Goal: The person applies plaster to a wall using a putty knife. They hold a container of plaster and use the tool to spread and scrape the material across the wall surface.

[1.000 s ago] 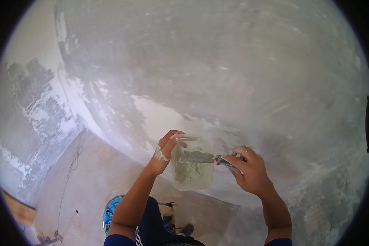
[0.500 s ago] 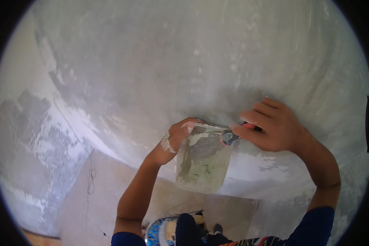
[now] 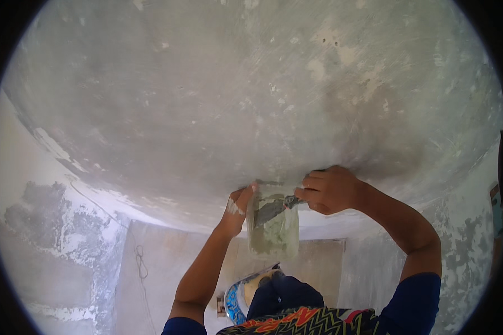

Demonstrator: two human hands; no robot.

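Tipped over in the half second since the earlier frame, the knife [image 3: 270, 211] now slants down and left inside the tub [image 3: 293, 243]; the right hand [image 3: 332, 190] sits lower and closer in, and the view takes in more wall [image 3: 207, 111]. That wall, grey and scuffed with pale patches, spans most of the scene and curves through the lens. Below it lies the tan floor [image 3: 176, 245], crossed at left by a thin, looped cable [image 3: 141, 262].

Held up before the wall, above the person's legs, the clear tub turns its open side to the viewer, its long axis running up and down the picture. The left hand [image 3: 240, 209], streaked white, grips it by the upper left edge. The right hand's fingers close around the knife's handle, thumb side toward the tub; whether its knuckles touch the wall cannot be told. The knife's long axis runs from that grip at upper right to the blade's tip at lower left, near the tub's left side.

The step in hand appears to be working pale paste [image 3: 274, 231] with the blade, scooping or scraping. The next move calls for a steady tub and a wrist turn that lifts the loaded blade over the rim.
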